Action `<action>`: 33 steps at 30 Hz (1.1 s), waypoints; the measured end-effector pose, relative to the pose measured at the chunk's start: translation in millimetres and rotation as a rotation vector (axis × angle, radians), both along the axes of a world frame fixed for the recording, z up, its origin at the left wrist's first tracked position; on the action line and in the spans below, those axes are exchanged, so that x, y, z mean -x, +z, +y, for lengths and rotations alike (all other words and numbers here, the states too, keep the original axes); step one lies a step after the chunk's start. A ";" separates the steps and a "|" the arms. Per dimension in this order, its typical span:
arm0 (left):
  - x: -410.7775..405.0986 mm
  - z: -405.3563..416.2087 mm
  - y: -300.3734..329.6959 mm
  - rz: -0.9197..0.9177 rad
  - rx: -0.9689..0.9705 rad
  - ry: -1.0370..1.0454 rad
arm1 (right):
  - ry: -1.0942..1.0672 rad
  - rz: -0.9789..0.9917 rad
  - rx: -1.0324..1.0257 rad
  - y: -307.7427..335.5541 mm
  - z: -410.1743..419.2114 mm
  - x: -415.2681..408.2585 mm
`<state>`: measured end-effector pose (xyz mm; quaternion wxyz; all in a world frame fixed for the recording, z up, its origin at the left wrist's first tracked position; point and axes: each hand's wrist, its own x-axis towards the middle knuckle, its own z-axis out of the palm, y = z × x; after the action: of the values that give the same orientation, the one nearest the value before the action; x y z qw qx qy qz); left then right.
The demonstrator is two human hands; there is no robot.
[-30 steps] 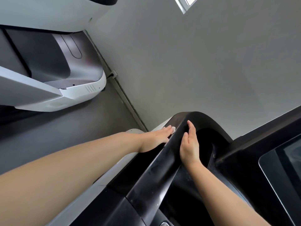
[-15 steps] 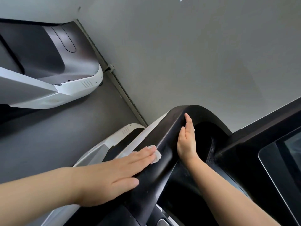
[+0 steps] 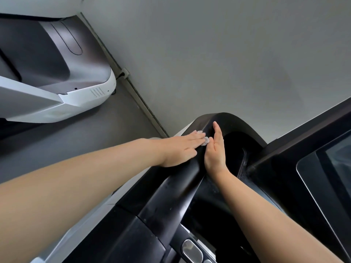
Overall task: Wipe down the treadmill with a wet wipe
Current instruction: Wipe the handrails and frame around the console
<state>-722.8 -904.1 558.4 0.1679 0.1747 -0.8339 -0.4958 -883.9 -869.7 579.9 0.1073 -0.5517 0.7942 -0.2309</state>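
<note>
Since half a second ago the left hand [image 3: 180,149] slid back up the black treadmill rail [image 3: 171,188], fingers flat pressing the wipe [image 3: 206,139] near its top bend; right hand [image 3: 215,149] rests open, steadying the inner side.

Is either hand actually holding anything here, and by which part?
Neither grips anything. The left hand presses the wet wipe flat under its straight fingers on the black handrail; the right hand rests open against the rail.
</note>
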 end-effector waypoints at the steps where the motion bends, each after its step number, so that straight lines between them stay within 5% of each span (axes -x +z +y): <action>1: -6.5 6.9 0.8 0.014 0.029 -0.013 | 0.008 -0.002 0.002 1.3 0.3 -1.2; 5: -55.2 52.4 4.5 0.136 0.107 -0.122 | 0.019 0.025 0.016 3.0 -0.4 -3.4; 8: -97.4 92.2 -3.8 0.211 0.437 -0.058 | 0.012 0.014 0.023 2.9 0.8 -4.4; 10: -116.7 105.6 -1.1 0.177 0.495 -0.074 | 0.017 0.014 0.022 2.9 0.9 -3.9; 21: -9.7 17.5 28.0 -0.196 0.359 -0.081 | 0.005 -0.016 0.024 0.5 -2.3 1.4; 24: -11.8 9.2 26.8 -0.153 0.201 -0.110 | 0.004 -0.023 0.013 0.4 -1.8 2.4; 33: -72.5 78.2 9.8 0.142 0.232 -0.127 | 0.028 0.006 0.024 1.2 0.0 -1.3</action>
<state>-650.3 -826.0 568.1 0.2140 0.0655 -0.8810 -0.4168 -882.7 -869.8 581.1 0.1012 -0.5649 0.7838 -0.2373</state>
